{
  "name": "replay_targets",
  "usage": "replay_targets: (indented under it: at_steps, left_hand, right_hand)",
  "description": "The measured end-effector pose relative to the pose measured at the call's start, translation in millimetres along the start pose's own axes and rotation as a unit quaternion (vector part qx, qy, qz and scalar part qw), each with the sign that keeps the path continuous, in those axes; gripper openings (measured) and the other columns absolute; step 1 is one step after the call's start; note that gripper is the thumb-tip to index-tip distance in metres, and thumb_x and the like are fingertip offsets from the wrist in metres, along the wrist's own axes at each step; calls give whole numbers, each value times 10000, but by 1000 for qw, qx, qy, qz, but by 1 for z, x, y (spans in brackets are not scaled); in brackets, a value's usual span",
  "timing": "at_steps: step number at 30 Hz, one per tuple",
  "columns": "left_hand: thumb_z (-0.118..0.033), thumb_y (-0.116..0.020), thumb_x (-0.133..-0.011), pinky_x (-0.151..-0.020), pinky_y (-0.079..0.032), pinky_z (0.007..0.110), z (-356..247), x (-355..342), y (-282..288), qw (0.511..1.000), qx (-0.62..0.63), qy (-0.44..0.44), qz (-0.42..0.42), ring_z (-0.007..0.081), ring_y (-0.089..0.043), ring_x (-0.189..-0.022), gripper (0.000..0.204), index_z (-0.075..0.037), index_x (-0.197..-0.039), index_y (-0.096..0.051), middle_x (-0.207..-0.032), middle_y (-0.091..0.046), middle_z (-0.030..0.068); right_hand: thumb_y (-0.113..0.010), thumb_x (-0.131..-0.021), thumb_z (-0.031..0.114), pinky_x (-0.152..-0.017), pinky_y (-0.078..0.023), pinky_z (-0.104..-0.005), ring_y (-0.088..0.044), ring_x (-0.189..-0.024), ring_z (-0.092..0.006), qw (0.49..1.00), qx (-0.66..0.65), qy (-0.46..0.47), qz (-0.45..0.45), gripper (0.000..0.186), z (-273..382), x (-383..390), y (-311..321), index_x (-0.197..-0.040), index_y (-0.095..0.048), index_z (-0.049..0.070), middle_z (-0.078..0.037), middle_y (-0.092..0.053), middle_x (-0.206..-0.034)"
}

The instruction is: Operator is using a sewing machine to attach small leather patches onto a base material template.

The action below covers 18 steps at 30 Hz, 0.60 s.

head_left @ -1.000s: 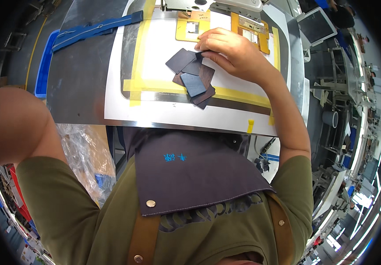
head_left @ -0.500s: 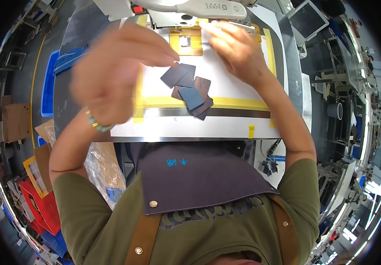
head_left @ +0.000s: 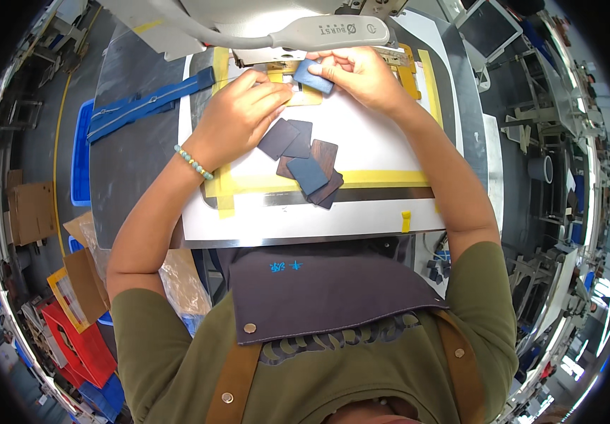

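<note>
My right hand (head_left: pixel 363 76) pinches a dark blue square patch (head_left: pixel 313 76) under the front of a white machine head (head_left: pixel 227 18). Beside it my left hand (head_left: pixel 243 107), with a beaded bracelet at the wrist, has its fingers closed. A tiny pale bit shows at its fingertips, too small to name. Both hands are over a yellow template plate (head_left: pixel 303 97), which they and the blue patch partly hide. Nearer me, several square patches overlap in a loose pile: dark grey ones (head_left: pixel 277 138), brown ones (head_left: pixel 325 154) and a blue one (head_left: pixel 307 175) on top.
A grey-white lamp (head_left: pixel 330 32) hangs over the work spot. White sheeting edged with yellow tape (head_left: pixel 383 178) covers the table. Blue zipper strips (head_left: pixel 151 102) lie at the left, above a blue bin (head_left: pixel 81 155). A cardboard box (head_left: pixel 33 208) stands on the floor.
My right hand, which was at the plate's right side, now has a blue patch in it. My left hand has moved from a blurred sweep down to the plate. The view has shifted slightly.
</note>
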<state>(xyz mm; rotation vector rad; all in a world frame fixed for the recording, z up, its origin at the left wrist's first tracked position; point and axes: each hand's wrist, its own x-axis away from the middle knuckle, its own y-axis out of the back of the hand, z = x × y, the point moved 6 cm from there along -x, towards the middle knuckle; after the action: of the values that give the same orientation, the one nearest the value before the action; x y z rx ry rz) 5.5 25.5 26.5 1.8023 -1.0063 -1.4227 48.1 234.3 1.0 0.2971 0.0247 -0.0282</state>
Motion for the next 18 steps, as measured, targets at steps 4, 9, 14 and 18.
replay_targets:
  at_steps: [4,9,14,18]
  left_hand:
    - [-98,-810,-897,-851,-616,387,7,2,10,987,62,77,-128,299,-749,-975,322,-18,-1200,-735,-1166,-761,119]
    - [-141,-839,-881,-822,-613,359,-2,4,13,981,-2,51,-187,262,-743,-968,348,-36,-1196,-733,-1131,-758,106]
    - [-85,-778,-828,-710,-579,308,-13,-5,4,982,-139,-97,-77,202,-704,-859,304,-21,-1122,-737,-1089,-750,72]
    - [-64,-756,-799,-714,-581,303,-9,-6,4,965,-203,-161,-46,193,-709,-873,259,-37,-1057,-757,-1122,-760,62]
  right_hand:
    - [-741,-990,128,-720,-567,-289,-690,-782,-116,993,44,106,-4,185,12,8,-4,-1143,-765,28,0,-754,-905]
    - [-782,-850,94,-773,-608,-355,-740,-903,-273,831,389,374,-131,234,51,30,-15,-1084,-781,99,-61,-761,-1036]
    - [-768,-805,88,-766,-619,-330,-735,-900,-203,764,476,423,-105,203,46,32,-38,-1008,-756,75,-39,-737,-1028]
    - [-749,-804,-10,-781,-619,-326,-737,-929,-238,821,403,391,-100,253,36,31,-34,-1054,-767,25,-75,-737,-1071]
